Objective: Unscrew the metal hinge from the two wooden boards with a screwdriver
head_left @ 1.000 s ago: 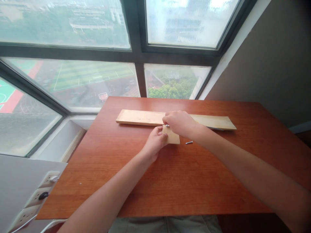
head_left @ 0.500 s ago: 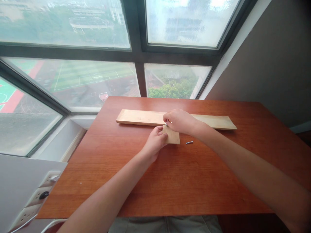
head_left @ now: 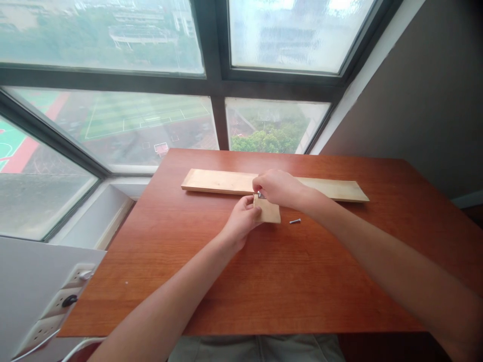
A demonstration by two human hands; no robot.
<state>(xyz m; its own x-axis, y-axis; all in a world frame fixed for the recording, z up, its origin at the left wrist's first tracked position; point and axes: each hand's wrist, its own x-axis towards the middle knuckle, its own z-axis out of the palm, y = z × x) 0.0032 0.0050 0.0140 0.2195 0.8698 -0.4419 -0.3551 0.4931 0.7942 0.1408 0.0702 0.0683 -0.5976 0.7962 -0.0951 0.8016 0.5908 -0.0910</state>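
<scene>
The left hand (head_left: 241,218) grips the small wooden block (head_left: 269,213), probably light, stiff and apt to skid, by its left edge on the table (head_left: 264,281) before the long plank (head_left: 215,181), while the right hand (head_left: 279,187) pinches a tiny screw (head_left: 259,194) at its top.

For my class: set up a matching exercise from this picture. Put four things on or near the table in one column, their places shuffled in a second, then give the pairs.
Things
1. long plank
2. small wooden block
3. loose screw
4. power strip

Places
A. on the table, just right of the block
B. beside the table's near left corner
C. flat across the table's far side
D. gripped by the left hand

Pairs: 1-C, 2-D, 3-A, 4-B
</scene>
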